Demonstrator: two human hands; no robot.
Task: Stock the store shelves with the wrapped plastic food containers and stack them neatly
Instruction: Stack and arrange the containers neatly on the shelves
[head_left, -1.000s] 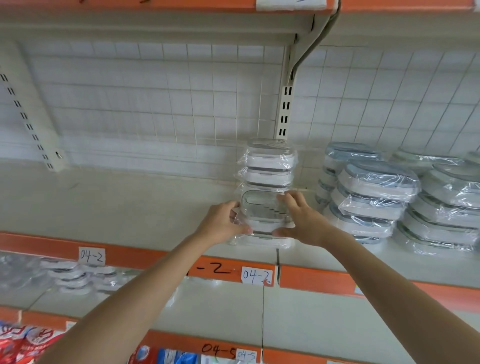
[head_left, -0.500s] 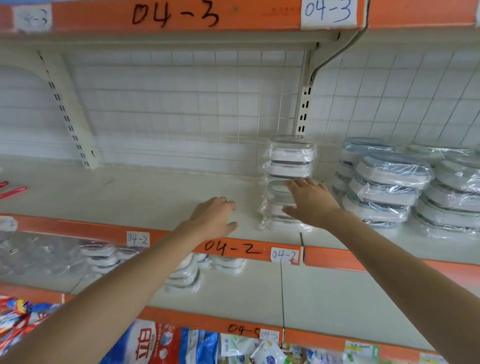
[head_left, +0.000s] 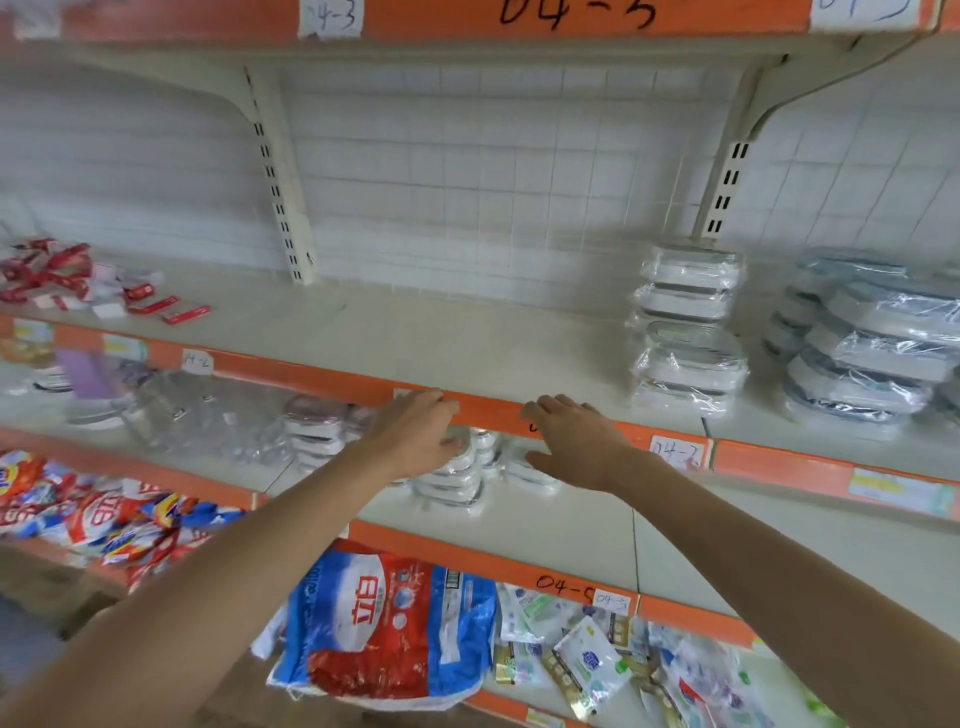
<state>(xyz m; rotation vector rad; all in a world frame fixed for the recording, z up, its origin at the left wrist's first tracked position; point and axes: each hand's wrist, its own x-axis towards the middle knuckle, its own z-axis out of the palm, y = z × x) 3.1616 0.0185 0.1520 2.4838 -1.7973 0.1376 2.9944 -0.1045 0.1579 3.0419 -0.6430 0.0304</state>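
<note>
far left, red packets (head_left: 62, 280) litter the upper shelf (head_left: 467, 338). the left hand (head_left: 415, 434) and right hand (head_left: 582, 441) both hover with loose fingers, holding nothing, at its orange edge — above wrapped containers (head_left: 452, 478) waiting on the lower shelf. right of them a neat stack (head_left: 688, 327) stands stocked, beside round-lidded stacks (head_left: 872, 343) — so i judge it partly done, more left.

Containers (head_left: 688, 332): white plastic, glossy crinkled clear wrap. Shelf (head_left: 467, 343): matt cream surface, smooth. Edge strip (head_left: 322, 375): orange, slight gloss. Bag (head_left: 395, 623): shiny plastic.
</note>
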